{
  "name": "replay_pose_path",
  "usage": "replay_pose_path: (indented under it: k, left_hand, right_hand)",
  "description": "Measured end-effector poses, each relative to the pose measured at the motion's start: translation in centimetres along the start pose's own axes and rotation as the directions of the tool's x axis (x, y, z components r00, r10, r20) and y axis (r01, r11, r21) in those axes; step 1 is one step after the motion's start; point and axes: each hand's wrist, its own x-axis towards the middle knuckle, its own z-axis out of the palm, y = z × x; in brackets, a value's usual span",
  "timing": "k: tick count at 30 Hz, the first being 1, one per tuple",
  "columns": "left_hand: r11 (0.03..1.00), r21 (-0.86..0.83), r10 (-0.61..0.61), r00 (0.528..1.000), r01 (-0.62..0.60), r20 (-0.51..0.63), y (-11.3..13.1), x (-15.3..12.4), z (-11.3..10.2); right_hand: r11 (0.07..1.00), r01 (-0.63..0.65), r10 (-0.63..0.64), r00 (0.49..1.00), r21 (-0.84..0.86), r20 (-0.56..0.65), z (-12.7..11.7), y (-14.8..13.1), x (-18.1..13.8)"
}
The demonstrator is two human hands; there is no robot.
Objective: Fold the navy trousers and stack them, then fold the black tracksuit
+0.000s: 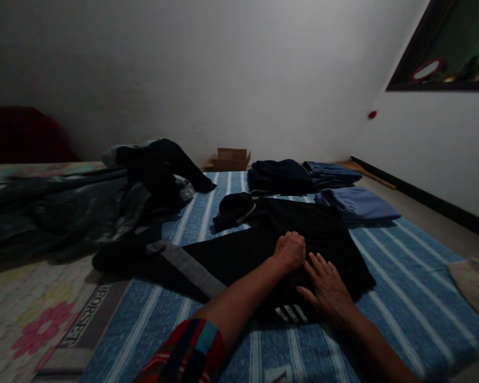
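Note:
A black garment [315, 218] with a grey stripe along one long part and three short white bars lies spread on the blue striped sheet [143, 324]. Its long part reaches out to the left, while a bunched dark end lies toward the far side. My left hand [290, 250] is closed in a fist on the middle of the garment, gripping the cloth; its fingertips are hidden. Just right of it, my right hand [329, 287] rests with fingers spread on the same cloth, above the white bars.
Folded dark clothes [281, 176], folded jeans [331, 173] and a folded light blue garment [357, 205] lie at the far right. A loose heap of dark clothes [83, 207] covers the left. A cardboard box [231, 159] stands by the wall. Beige cloth [473, 284] lies at the right edge.

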Motion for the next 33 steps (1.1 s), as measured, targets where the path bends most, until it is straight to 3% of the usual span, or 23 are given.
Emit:
replay_pose_path:
  k: [6,12,17,24,29,33]
  left_hand:
    - [0.999,0.038,-0.009,0.997,0.006,0.075,-0.8,3.7,-0.8]
    - [0.998,0.050,0.033,0.995,-0.038,0.093,-1.0,5.4,-0.6]
    - [0.996,0.048,0.074,0.993,-0.078,0.090,-0.5,5.5,0.3]
    - [0.987,0.003,0.159,0.987,-0.159,0.003,0.1,3.9,2.3]
    - [0.949,-0.070,0.310,0.949,-0.306,0.062,0.4,4.2,2.8]
    - [0.950,-0.103,0.306,0.946,-0.296,0.104,0.4,4.9,2.6]
  right_hand:
    - [1.000,-0.007,0.007,1.000,0.016,0.000,-0.4,-0.3,0.1]
    - [0.999,0.009,-0.009,1.000,0.034,-0.023,-0.6,-0.3,0.1]
    - [0.999,0.014,-0.013,0.999,0.035,-0.035,-0.7,-0.3,0.0]
    - [0.999,0.022,-0.020,0.999,0.044,-0.041,-0.9,-0.4,0.0]
    - [0.998,0.033,-0.030,0.998,0.046,-0.060,-1.2,-0.5,0.0]
    - [0.999,0.027,-0.026,0.998,0.030,-0.057,-1.2,-0.6,0.0]
